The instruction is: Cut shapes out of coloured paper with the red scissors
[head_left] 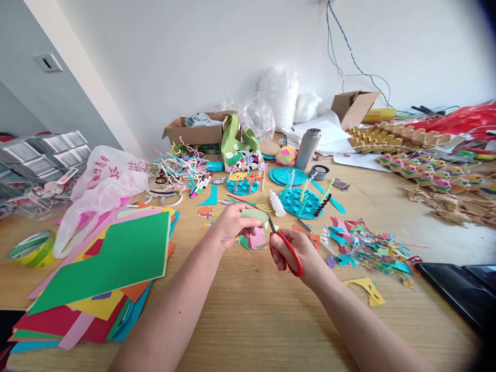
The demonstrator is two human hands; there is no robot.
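My left hand [235,226] pinches a pale green paper piece [253,215] above the middle of the table. Just right of it, my right hand [296,253] is closed round the red handles of the scissors [291,251], whose dark blades point up and left at the paper's right end. Beneath the hands, partly covered, lie pink and green paper pieces [258,238]. A white glue bottle [277,203] lies beyond the scissors. Behind it is a blue painted base [300,200] with twisted pipe cleaners standing on it.
Stacked coloured paper [124,248] and yellow-green tape [33,249] are at the left. Paper scraps [372,248] and a black device [453,289] lie right. Further back stand a metal bottle [309,149], pipe cleaners [180,168], a green bag [232,142] and egg cartons [430,173].
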